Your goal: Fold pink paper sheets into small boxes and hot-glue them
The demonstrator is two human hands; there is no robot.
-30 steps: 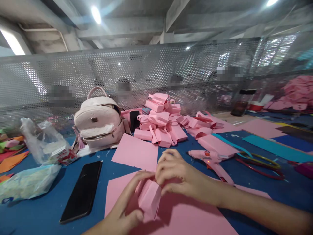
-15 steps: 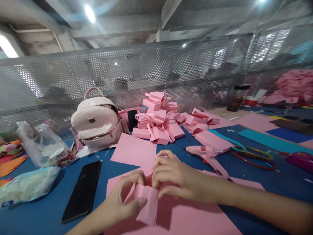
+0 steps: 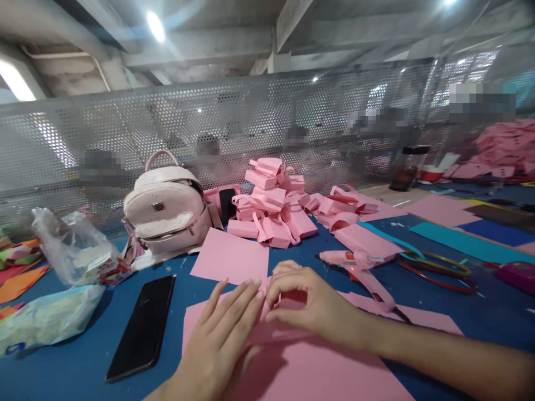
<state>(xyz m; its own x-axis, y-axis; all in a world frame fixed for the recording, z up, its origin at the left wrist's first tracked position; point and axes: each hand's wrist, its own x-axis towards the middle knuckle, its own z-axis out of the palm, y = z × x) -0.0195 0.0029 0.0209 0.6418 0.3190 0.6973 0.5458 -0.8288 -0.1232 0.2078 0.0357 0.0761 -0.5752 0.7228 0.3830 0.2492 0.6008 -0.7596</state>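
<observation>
Left hand (image 3: 221, 337) has straightened its fingers over folded paper (image 3: 282, 332); right hand (image 3: 321, 306) pinches it.

I read this from my remote station as a craft workshop: concrete beams (image 3: 200, 51) and a perforated metal screen (image 3: 251, 125) toward twelve, a glue gun (image 3: 375, 287) at four, a pink sheet (image 3: 317, 373) near six, heaped folded pieces (image 3: 267, 199) at centre.

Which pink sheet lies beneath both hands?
The large foreground sheet, spreading under the left hand and right hand; the smaller sheet in front of the pale backpack lies mostly beyond them.
</observation>
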